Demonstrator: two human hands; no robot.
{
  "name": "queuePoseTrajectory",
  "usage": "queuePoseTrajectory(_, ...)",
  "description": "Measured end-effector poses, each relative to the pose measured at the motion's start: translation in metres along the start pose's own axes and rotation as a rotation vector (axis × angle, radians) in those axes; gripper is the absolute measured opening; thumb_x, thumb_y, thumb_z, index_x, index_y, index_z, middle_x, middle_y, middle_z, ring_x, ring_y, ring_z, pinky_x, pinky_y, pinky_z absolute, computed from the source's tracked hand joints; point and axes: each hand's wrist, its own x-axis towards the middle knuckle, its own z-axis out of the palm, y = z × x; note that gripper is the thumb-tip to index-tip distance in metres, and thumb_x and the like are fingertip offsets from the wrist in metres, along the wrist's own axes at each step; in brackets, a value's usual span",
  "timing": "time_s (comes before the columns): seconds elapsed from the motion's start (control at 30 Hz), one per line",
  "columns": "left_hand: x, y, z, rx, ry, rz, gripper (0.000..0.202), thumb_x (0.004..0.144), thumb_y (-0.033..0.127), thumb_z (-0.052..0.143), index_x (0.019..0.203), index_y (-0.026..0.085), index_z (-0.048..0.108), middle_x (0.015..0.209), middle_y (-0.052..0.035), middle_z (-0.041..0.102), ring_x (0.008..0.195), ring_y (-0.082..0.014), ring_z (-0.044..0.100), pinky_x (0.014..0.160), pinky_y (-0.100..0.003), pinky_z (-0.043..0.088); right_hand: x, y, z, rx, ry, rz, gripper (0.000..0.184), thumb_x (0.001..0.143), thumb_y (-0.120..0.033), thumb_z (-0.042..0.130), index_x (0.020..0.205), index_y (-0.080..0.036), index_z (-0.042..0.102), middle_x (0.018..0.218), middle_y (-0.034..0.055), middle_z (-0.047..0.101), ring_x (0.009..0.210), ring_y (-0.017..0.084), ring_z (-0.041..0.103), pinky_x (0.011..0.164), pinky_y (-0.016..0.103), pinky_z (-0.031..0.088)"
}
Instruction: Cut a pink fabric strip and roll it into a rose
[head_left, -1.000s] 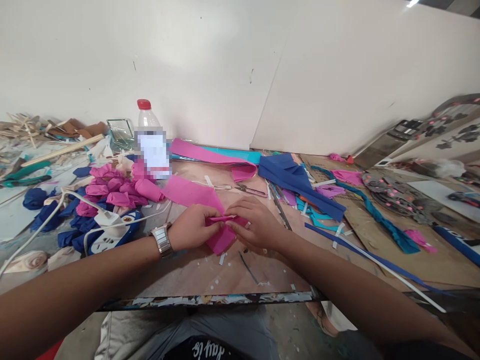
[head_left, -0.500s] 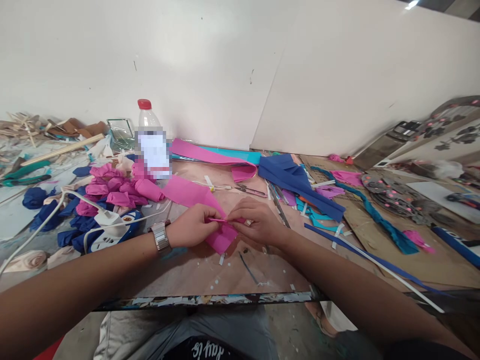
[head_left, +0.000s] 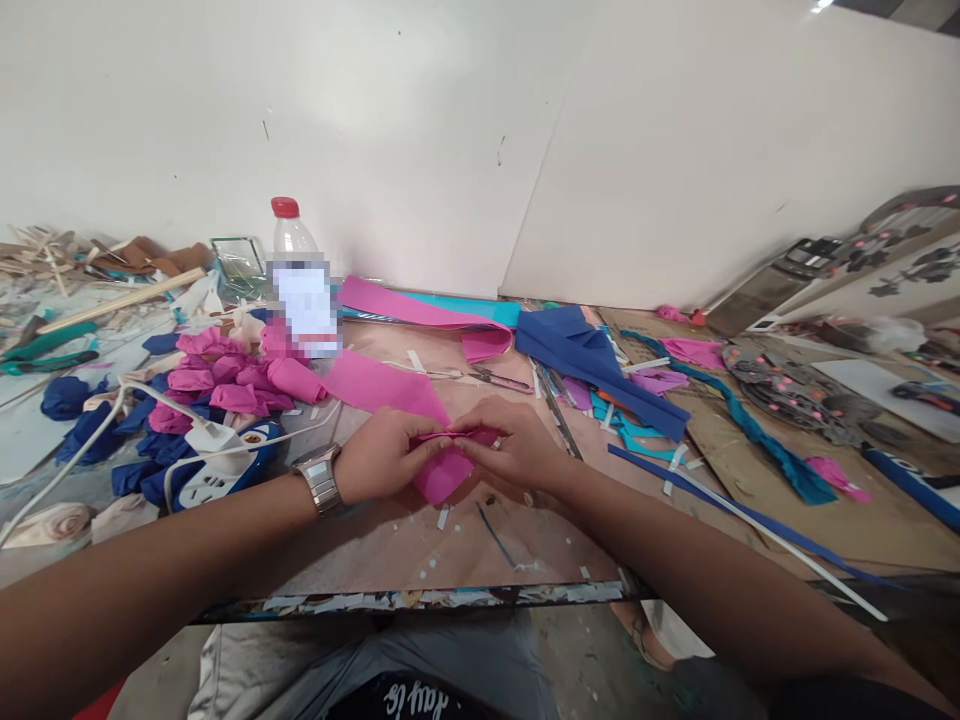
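Observation:
A long pink strip, of paper or fabric (head_left: 386, 385), runs from the pile at the left to my hands at the middle of the table. My left hand (head_left: 382, 452) pinches a folded edge of it between thumb and fingers. Close against it, my right hand (head_left: 517, 440) pinches the same fold, thumbs nearly touching. A loose flap of the strip hangs down below the fingers. The fingertips partly hide the fold.
Crumpled pink pieces (head_left: 225, 375) and a white power strip (head_left: 217, 475) with a cable lie at left. Behind stands a red-capped bottle (head_left: 294, 235). Blue strips (head_left: 592, 365), a pair of scissors (head_left: 502, 380) and a white stick (head_left: 795, 555) lie beyond and to the right.
My left thumb and fingertips have shifted slightly right along the fold, closer to my right hand. Both hands keep their pinch on the pink strip.

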Motion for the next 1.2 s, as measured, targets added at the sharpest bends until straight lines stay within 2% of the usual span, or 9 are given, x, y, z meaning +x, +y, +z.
queuePoseTrajectory(0.07, 0.0001, -0.0005, -0.0001, 0.012, 0.003, 0.002, 0.053, 0.105, 0.052, 0.045, 0.079, 0.015, 0.073, 0.069, -0.0038, 0.070, 0.061, -0.0142, 0.052, 0.061, -0.029, 0.031, -0.0001, -0.0003, 0.0003, 0.026, 0.002, 0.040, 0.010, 0.094, -0.028, 0.073, 0.097, -0.021, 0.080, 0.087, 0.0052, 0.082, 0.079, 0.018, 0.074, 0.073, 0.030, 0.055)
queuePoseTrajectory(0.2, 0.0004, 0.0004, -0.0014, -0.051, -0.001, -0.003, 0.052, 0.105, 0.050, 0.041, 0.077, 0.015, 0.068, 0.069, -0.0024, 0.066, 0.063, -0.0143, 0.050, 0.061, -0.028, 0.031, 0.0010, -0.0002, -0.0011, 0.019, 0.010, 0.067, 0.011, 0.094, -0.029, 0.073, 0.096, -0.021, 0.081, 0.085, 0.0052, 0.081, 0.077, 0.018, 0.073, 0.072, 0.029, 0.055)
queuePoseTrajectory(0.37, 0.0022, -0.0020, -0.0006, -0.156, -0.016, -0.055, 0.045, 0.102, 0.046, 0.044, 0.075, 0.016, 0.065, 0.066, 0.0005, 0.057, 0.063, -0.0137, 0.045, 0.060, -0.028, 0.032, 0.0014, 0.0027, -0.0034, -0.013, 0.010, 0.049, 0.012, 0.095, -0.029, 0.072, 0.096, -0.021, 0.080, 0.087, 0.0061, 0.081, 0.079, 0.019, 0.073, 0.074, 0.031, 0.056)
queuePoseTrajectory(0.53, 0.0041, -0.0044, -0.0008, -0.265, -0.077, -0.114, 0.039, 0.096, 0.044, 0.049, 0.072, 0.016, 0.062, 0.063, 0.0025, 0.048, 0.061, -0.0122, 0.038, 0.058, -0.026, 0.031, 0.0015, 0.0038, -0.0027, -0.034, 0.026, -0.008, 0.010, 0.096, -0.029, 0.070, 0.097, -0.022, 0.079, 0.088, 0.0057, 0.081, 0.079, 0.019, 0.073, 0.074, 0.032, 0.056)
queuePoseTrajectory(0.7, 0.0053, -0.0028, -0.0053, -0.328, -0.100, -0.179, 0.031, 0.088, 0.033, 0.046, 0.080, 0.013, 0.069, 0.070, 0.0007, 0.056, 0.064, -0.0129, 0.044, 0.061, -0.026, 0.034, 0.0029, 0.0017, -0.0038, -0.008, 0.012, -0.071, 0.008, 0.096, -0.029, 0.073, 0.099, -0.023, 0.078, 0.088, 0.0053, 0.081, 0.080, 0.019, 0.072, 0.076, 0.032, 0.056)
queuePoseTrajectory(0.83, 0.0053, -0.0016, -0.0072, -0.358, -0.100, -0.185, 0.028, 0.084, 0.030, 0.048, 0.079, 0.014, 0.070, 0.072, 0.0001, 0.059, 0.066, -0.0135, 0.046, 0.062, -0.026, 0.036, 0.0038, 0.0019, -0.0040, 0.011, 0.013, -0.101, 0.009, 0.098, -0.028, 0.070, 0.097, -0.024, 0.078, 0.087, 0.0047, 0.081, 0.080, 0.018, 0.072, 0.076, 0.032, 0.056)
queuePoseTrajectory(0.9, 0.0049, 0.0001, -0.0077, -0.368, -0.094, -0.173, 0.029, 0.087, 0.035, 0.051, 0.077, 0.014, 0.068, 0.070, 0.0008, 0.057, 0.066, -0.0133, 0.045, 0.061, -0.026, 0.035, 0.0041, 0.0021, -0.0037, 0.011, 0.029, -0.123, 0.008, 0.098, -0.027, 0.071, 0.096, -0.024, 0.078, 0.087, 0.0044, 0.081, 0.080, 0.018, 0.072, 0.075, 0.031, 0.056)
queuePoseTrajectory(1.03, 0.0043, 0.0033, -0.0075, -0.371, -0.083, -0.164, 0.043, 0.092, 0.052, 0.056, 0.073, 0.015, 0.065, 0.065, 0.0024, 0.052, 0.062, -0.0119, 0.040, 0.058, -0.026, 0.030, 0.0043, 0.0016, -0.0036, 0.005, 0.031, -0.152, 0.007, 0.097, -0.024, 0.070, 0.097, -0.023, 0.077, 0.087, 0.0045, 0.081, 0.080, 0.017, 0.072, 0.075, 0.031, 0.057)
queuePoseTrajectory(1.2, 0.0036, 0.0016, -0.0052, -0.343, -0.101, -0.140, 0.040, 0.092, 0.052, 0.062, 0.083, 0.014, 0.071, 0.069, 0.0009, 0.061, 0.063, -0.0125, 0.048, 0.058, -0.025, 0.034, 0.0027, 0.0015, -0.0033, 0.006, 0.031, -0.125, 0.007, 0.097, -0.025, 0.071, 0.096, -0.023, 0.078, 0.087, 0.0050, 0.081, 0.080, 0.017, 0.072, 0.074, 0.031, 0.057)
